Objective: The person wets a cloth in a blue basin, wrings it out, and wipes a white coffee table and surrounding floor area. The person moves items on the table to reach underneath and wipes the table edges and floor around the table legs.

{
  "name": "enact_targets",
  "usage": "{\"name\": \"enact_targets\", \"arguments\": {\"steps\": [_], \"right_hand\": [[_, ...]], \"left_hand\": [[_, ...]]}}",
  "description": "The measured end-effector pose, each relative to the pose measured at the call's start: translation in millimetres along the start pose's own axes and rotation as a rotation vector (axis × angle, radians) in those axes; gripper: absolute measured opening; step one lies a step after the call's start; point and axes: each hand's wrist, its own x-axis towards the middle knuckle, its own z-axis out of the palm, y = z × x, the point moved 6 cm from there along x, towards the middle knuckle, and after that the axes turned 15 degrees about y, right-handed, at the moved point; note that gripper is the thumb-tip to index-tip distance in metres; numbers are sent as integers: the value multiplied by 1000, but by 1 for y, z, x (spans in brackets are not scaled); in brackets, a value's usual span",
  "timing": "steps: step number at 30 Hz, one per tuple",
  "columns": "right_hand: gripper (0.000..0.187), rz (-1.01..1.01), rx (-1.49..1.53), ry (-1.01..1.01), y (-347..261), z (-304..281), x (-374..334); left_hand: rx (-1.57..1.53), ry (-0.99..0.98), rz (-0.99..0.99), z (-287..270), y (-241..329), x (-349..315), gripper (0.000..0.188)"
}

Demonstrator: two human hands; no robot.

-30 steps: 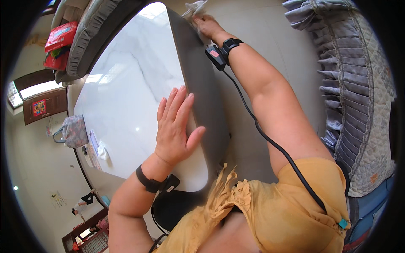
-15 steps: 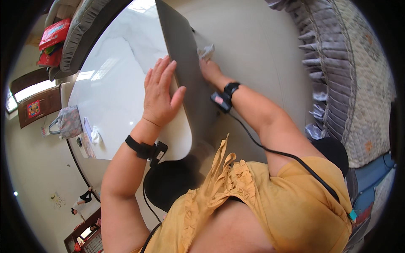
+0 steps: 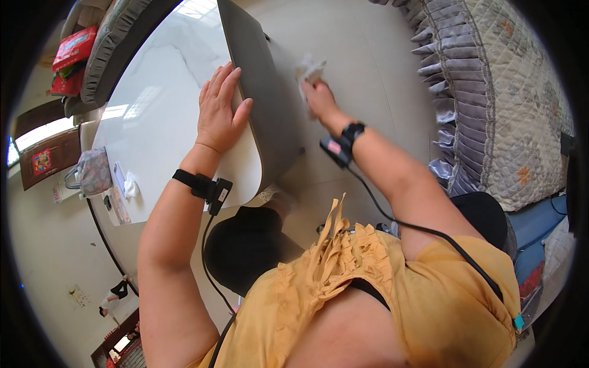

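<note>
The right hand (image 3: 321, 100) holds a crumpled pale cloth (image 3: 310, 69), with the fingers closed on it; the exact pinch is blurred. The cloth is beside the grey side panel (image 3: 261, 101) of the table, with a narrow strip of floor seen between them; I cannot tell its height. The left hand (image 3: 219, 113) appears to lie flat on the white tabletop (image 3: 175, 80), holding nothing, its fingers near the long edge and its thumb apart.

The step in hand seems to be wiping along this panel. To continue, the next move probably calls for bringing the cloth to the panel and pressing it evenly.

The tabletop's near corner is rounded. To the right, the open floor (image 3: 368, 80) gives the arm good room, as far as the frilled grey cover (image 3: 460, 98). The black cable (image 3: 389, 216) on the right arm could perhaps catch.
</note>
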Motion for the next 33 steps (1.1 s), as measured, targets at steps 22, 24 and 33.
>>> {"name": "enact_targets", "arguments": {"steps": [22, 24, 33], "right_hand": [[35, -328, 229, -198, -97, 10, -166], [34, -481, 86, -211, -93, -1, -192], [28, 55, -202, -80, 52, -16, -175]], "left_hand": [[-67, 81, 39, 7, -11, 2, 55], [-52, 82, 34, 6, -10, 4, 54], [-30, 106, 82, 5, -6, 6, 54]]}}
